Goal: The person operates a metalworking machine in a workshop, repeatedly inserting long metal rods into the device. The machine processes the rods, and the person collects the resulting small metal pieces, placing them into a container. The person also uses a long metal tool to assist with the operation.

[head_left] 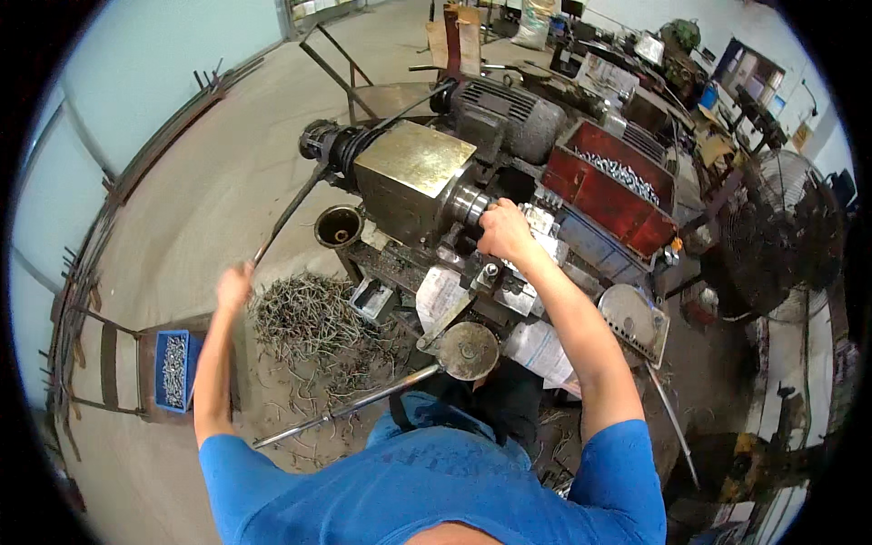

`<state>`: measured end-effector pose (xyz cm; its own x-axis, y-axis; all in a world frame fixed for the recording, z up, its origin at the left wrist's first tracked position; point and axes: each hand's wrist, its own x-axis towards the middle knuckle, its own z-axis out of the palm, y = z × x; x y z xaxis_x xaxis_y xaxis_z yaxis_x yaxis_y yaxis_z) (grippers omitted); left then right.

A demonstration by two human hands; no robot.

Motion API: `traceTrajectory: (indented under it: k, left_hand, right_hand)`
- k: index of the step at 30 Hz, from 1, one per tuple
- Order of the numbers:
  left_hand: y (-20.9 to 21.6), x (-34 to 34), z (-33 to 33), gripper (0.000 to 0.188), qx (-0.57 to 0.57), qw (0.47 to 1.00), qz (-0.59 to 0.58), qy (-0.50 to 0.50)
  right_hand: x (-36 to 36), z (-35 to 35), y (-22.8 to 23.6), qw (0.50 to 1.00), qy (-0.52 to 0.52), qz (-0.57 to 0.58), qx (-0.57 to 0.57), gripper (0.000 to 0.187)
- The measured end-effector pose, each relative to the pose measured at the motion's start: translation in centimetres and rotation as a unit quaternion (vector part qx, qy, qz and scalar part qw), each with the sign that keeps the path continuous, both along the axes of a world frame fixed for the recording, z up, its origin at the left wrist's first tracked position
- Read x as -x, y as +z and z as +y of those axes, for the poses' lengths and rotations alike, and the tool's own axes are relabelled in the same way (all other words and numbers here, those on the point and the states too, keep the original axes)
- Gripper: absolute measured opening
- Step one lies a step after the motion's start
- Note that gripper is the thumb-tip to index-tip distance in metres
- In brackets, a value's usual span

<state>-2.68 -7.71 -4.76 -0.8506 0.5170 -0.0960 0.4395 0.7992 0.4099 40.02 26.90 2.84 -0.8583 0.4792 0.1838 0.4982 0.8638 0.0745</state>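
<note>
Machine (400,204) stands ahead of me; long lever (297,210) slants down from its left side; bright spindle (467,203) projects right. My left fingers (242,272) grip the lever's lower end; right fingers (491,217) curl beside the spindle, grasp indeterminable.

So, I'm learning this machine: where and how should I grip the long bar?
Probably by the lower end of the bar, coming from the near side, as the left hand does: it's slim and slopes down from the machine toward that hand.
</note>
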Motion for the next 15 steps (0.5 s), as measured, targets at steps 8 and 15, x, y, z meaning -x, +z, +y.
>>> traceTrajectory:
  k: [8,15]
  left_hand:
    - [1.6,-14.7,0.4,0.053,0.022,0.981,0.188,-0.046]
    - [2.7,-9.4,1.4,0.023,-0.054,0.979,-0.127,-0.148]
  right_hand:
    - [0.5,0.3,-0.6,0.999,-0.013,0.004,0.048,0.018]
    - [-4.8,0.1,6.1,0.994,-0.018,0.074,-0.079,0.022]
